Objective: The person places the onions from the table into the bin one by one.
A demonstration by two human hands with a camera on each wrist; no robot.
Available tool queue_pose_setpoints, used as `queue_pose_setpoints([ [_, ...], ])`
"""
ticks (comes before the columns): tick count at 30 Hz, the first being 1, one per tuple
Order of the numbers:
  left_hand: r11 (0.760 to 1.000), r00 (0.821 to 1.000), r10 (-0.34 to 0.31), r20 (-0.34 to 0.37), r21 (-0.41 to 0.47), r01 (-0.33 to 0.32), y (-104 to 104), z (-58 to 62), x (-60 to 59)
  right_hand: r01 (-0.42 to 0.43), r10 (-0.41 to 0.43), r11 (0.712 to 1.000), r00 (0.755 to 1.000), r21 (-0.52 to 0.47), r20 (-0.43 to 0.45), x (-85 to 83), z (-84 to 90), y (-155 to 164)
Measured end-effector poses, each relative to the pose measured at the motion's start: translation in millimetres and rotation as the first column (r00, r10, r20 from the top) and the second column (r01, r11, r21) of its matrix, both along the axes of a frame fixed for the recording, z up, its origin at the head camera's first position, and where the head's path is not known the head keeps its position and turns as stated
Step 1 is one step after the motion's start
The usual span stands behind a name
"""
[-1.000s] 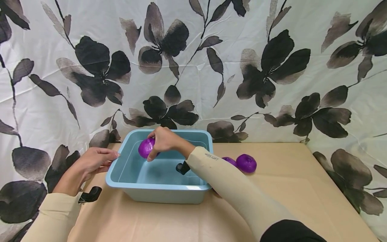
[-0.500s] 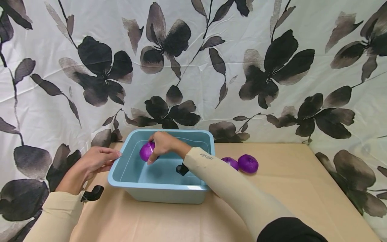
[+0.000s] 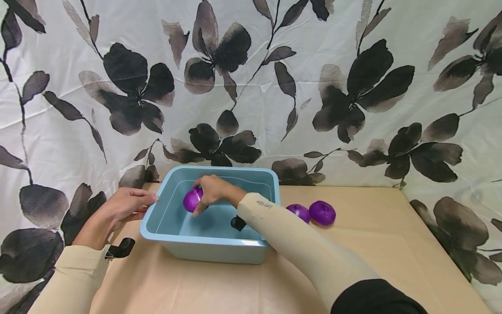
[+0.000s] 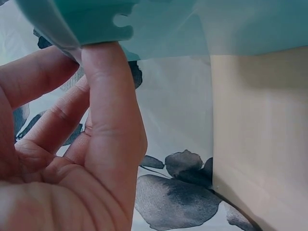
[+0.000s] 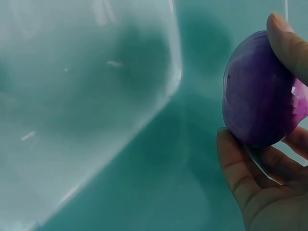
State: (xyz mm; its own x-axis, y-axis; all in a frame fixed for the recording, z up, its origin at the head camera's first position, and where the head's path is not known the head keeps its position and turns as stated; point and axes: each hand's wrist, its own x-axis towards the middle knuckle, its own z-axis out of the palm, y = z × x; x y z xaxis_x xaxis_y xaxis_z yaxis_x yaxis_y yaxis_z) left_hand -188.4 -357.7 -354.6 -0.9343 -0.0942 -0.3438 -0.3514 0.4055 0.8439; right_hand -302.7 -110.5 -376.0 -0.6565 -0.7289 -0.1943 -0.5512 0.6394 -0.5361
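Inside the light blue plastic basin (image 3: pixel 208 242), toward its left end, my right hand (image 3: pixel 213 190) grips a shiny red onion (image 3: pixel 192 200). The right wrist view shows the thumb on one side of the onion (image 5: pixel 260 91) and the fingers of the right hand (image 5: pixel 274 192) under the other, with the basin's wall and floor close by. At the basin's left rim, my left hand (image 3: pixel 125 207) pinches the edge. Seen from the left wrist, the thumb of that hand (image 4: pixel 110 125) presses beneath the rim (image 4: pixel 53 24), its forefinger meeting it from the side.
Two more red onions, one (image 3: pixel 299 213) partly behind the right sleeve and one (image 3: pixel 322 213) beside it, lie on the tan-covered table (image 3: pixel 372 244) right of the basin. A floral cloth (image 3: pixel 274 87) hangs behind the table.
The right hand and its onion have sunk slightly lower into the basin. The left hand keeps its place at the rim, while the head view has shifted a little.
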Motion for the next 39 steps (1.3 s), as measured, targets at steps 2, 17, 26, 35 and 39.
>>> queue_pose_setpoints([
  [2, 1.000, 1.000, 0.001, -0.001, -0.001, -0.001, 0.0, 0.3, 0.2, -0.005, 0.005, 1.000, 1.000, 0.007, 0.001, -0.4, -1.9, -0.1],
  [17, 1.000, 1.000, -0.005, -0.006, -0.016, 0.005, 2.8, 2.3, 0.8, -0.055, 0.054, 0.994, 0.998, 0.098, 0.013, -0.6, -14.1, -9.8],
  [26, 1.000, 1.000, 0.000, -0.006, -0.024, 0.000, 3.1, 3.3, 0.6, -0.058, 0.057, 0.990, 0.998, 0.132, 0.007, -0.7, -19.9, -13.6],
  [35, 1.000, 1.000, 0.005, -0.017, -0.011, -0.005, 5.2, 2.7, 1.4, -0.076, 0.085, 0.982, 0.996, 0.175, -0.041, -2.1, -20.5, -13.9],
  [39, 1.000, 1.000, 0.005, -0.015, -0.008, -0.005, 5.3, 3.6, 1.9, -0.079, 0.087, 0.989, 0.995, 0.128, -0.054, -3.5, -10.2, -12.6],
])
